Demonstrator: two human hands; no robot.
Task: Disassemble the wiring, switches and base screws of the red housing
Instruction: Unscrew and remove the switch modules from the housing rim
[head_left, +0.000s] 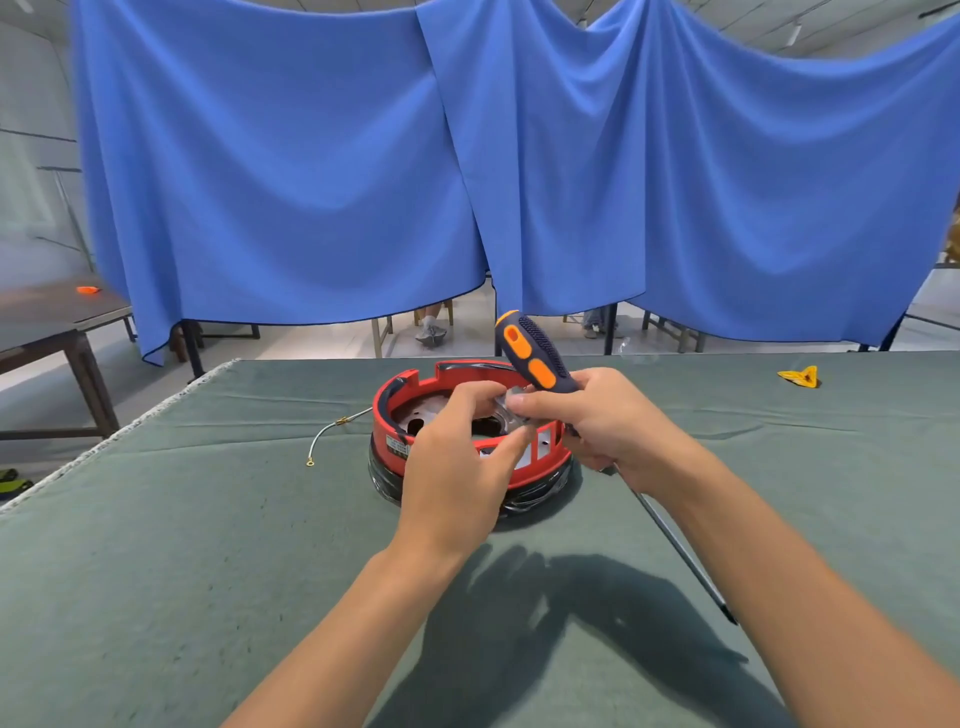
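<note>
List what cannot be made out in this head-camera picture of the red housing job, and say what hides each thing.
- Small part pinched between both hands: hidden by the left hand and right hand fingers.
- Base screws of the red housing: hidden by hands and wall.
- Label on the housing: too small to read.
- Screwdriver shaft: partly hidden by the right forearm.

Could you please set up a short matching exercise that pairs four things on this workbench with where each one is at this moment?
Things:
1. orange-and-navy-handled screwdriver
2. round red plastic housing
3. thin grey wire with a ring terminal
4. small yellow plastic piece

Places:
A. lying on the green cloth left of the housing
B. far right of the table, alone
C. held in the right hand, shaft pointing back toward the person
D. middle of the table, under both hands

Pairs: 1-C, 2-D, 3-A, 4-B
</note>
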